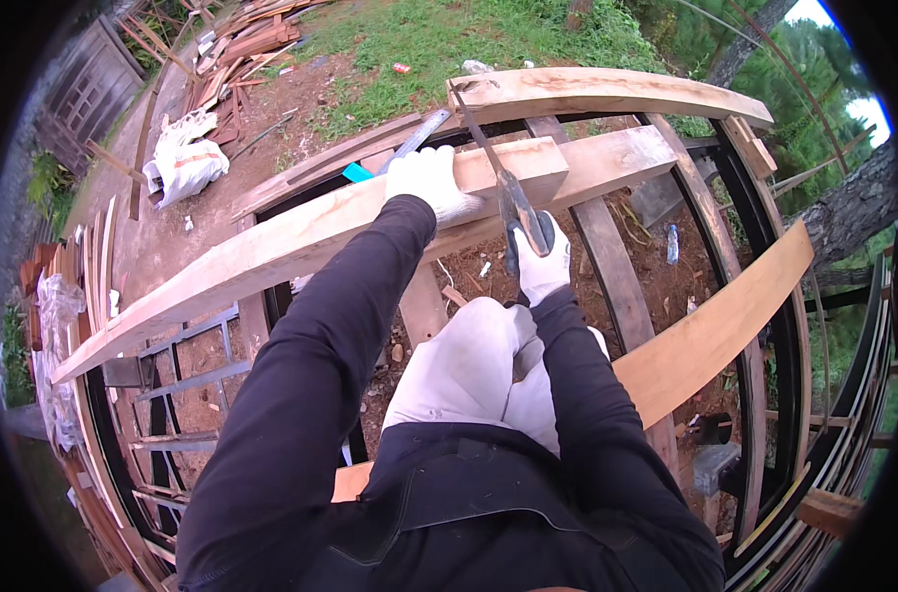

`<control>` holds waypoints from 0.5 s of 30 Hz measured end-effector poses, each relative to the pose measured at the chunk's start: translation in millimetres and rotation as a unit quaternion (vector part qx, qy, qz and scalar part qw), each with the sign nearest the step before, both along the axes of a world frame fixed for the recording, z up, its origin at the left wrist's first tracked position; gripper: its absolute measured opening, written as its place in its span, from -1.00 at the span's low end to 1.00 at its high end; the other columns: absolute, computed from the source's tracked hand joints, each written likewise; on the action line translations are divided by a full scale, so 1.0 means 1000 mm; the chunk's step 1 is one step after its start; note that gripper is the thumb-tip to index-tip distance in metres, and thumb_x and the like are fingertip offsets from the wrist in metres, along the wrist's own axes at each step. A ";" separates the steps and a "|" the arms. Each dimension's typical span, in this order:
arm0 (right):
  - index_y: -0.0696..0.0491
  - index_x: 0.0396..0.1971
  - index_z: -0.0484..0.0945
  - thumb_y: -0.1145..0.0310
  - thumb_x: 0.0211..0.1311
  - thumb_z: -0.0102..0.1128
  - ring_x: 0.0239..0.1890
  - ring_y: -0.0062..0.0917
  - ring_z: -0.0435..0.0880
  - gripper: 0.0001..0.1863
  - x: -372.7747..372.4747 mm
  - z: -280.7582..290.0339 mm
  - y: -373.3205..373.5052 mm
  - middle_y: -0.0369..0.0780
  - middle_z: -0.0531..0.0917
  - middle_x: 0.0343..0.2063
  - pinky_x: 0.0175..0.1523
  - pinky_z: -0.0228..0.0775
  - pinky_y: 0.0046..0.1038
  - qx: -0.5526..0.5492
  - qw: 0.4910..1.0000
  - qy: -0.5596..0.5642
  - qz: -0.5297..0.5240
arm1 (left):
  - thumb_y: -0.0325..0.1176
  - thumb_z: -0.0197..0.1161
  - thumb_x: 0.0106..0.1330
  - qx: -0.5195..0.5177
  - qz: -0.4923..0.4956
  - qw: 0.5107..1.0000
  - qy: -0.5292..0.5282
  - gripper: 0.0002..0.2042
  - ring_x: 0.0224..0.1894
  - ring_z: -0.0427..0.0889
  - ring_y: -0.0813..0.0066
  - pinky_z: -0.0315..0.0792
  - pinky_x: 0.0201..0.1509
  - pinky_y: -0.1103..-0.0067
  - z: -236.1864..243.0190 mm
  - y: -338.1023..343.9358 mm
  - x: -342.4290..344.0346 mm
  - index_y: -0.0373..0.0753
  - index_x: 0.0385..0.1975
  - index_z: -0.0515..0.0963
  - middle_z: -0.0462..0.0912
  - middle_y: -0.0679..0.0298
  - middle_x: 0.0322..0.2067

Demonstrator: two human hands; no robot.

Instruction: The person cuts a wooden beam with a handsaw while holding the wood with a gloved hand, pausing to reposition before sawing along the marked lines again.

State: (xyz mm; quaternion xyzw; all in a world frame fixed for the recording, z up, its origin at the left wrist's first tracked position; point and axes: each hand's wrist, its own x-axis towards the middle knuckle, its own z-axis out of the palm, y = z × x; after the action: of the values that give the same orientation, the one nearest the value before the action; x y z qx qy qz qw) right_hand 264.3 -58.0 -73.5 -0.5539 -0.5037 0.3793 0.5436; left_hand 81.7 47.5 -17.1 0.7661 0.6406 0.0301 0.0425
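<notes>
A long pale wooden beam [301, 225] runs from the lower left to the middle, across other timbers. My left hand [429, 184], in a white glove, grips it from above near its right end, fingers curled over the far side. My right hand [542, 259], gloved in white and grey, is closed round the handle of a hand saw [487, 148]. The saw's blade points away from me and lies across the beam just right of my left hand. Past the left hand lies a square with a metal blade and teal handle [357, 173]. A second beam [622, 161] sits alongside.
Another thick timber [607, 91] lies on the far side of the frame. A curved plywood strip [722, 326] crosses at right, near a tree trunk [859, 202]. Scrap wood [260, 41], a white sack [187, 163] and a plastic bottle [673, 245] lie on the ground.
</notes>
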 end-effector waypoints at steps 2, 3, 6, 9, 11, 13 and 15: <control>0.16 -0.22 0.56 0.41 0.34 0.34 -0.49 -0.70 0.54 -0.83 0.006 0.002 -0.036 -0.33 0.61 -0.48 -0.39 0.38 -0.54 -0.071 0.996 0.047 0.029 | 0.33 0.37 -0.02 -0.025 -0.004 1.000 0.004 -0.27 0.08 0.68 0.12 0.51 0.21 0.26 0.007 -0.002 -0.007 -0.19 -0.02 0.58 0.69 0.04 -0.02; 0.16 -0.19 0.58 0.38 0.36 0.35 -0.45 -0.71 0.57 -0.81 0.007 0.013 -0.082 -0.33 0.63 -0.44 -0.35 0.39 -0.58 -0.092 0.993 0.069 0.034 | 0.29 0.40 -0.01 -0.024 0.006 1.000 -0.014 -0.28 0.12 0.65 0.04 0.47 0.24 0.25 0.006 -0.003 -0.023 -0.21 -0.01 0.59 0.70 -0.02 -0.02; 0.25 -0.14 0.56 0.39 0.28 0.19 -0.54 -0.62 0.59 -0.74 0.034 0.035 -0.190 -0.26 0.61 -0.56 -0.38 0.43 -0.53 -0.093 0.995 0.021 0.020 | 0.28 0.41 -0.03 -0.021 0.006 1.000 0.003 -0.25 0.11 0.65 0.05 0.48 0.23 0.25 0.005 -0.002 -0.022 -0.21 0.04 0.58 0.69 -0.01 -0.02; 0.27 -0.08 0.57 0.37 0.27 0.14 -0.54 -0.59 0.61 -0.69 0.045 0.012 -0.217 -0.24 0.63 -0.56 -0.36 0.46 -0.53 -0.101 0.993 0.053 0.011 | 0.27 0.41 -0.04 -0.024 0.007 1.000 0.015 -0.21 0.11 0.65 0.07 0.48 0.23 0.25 0.012 -0.005 -0.013 -0.21 0.10 0.55 0.67 0.01 0.00; 0.25 -0.09 0.57 0.42 0.31 0.21 -0.47 -0.57 0.65 -0.74 0.037 0.013 -0.174 -0.20 0.66 -0.48 -0.28 0.50 -0.52 -0.144 0.984 0.074 0.077 | 0.24 0.41 -0.03 -0.023 0.017 1.000 0.013 -0.21 0.15 0.64 0.08 0.47 0.25 0.24 0.018 -0.010 -0.022 -0.21 0.13 0.53 0.66 0.01 0.04; 0.18 -0.19 0.55 0.44 0.30 0.28 -0.52 -0.64 0.56 -0.83 0.017 -0.010 -0.078 -0.28 0.60 -0.51 -0.38 0.42 -0.52 -0.045 0.997 0.041 0.039 | 0.22 0.41 -0.01 -0.019 -0.014 1.000 0.013 -0.22 0.16 0.63 0.08 0.47 0.26 0.24 0.012 -0.001 -0.013 -0.21 0.14 0.53 0.66 0.00 0.05; 0.12 -0.30 0.53 0.45 0.29 0.36 -0.56 -0.71 0.48 -0.85 0.005 -0.018 -0.005 -0.36 0.55 -0.54 -0.48 0.34 -0.52 0.004 0.997 0.071 0.034 | 0.20 0.41 0.00 -0.025 -0.038 0.999 0.021 -0.23 0.17 0.63 0.09 0.47 0.26 0.24 0.003 0.001 -0.007 -0.21 0.16 0.52 0.65 -0.01 0.07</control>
State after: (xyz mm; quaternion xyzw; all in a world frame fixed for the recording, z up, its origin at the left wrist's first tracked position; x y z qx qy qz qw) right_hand 269.8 -63.0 -91.2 -0.5057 -0.4843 0.4338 0.5671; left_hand 74.6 48.0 -13.9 0.7892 0.6122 -0.0041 0.0491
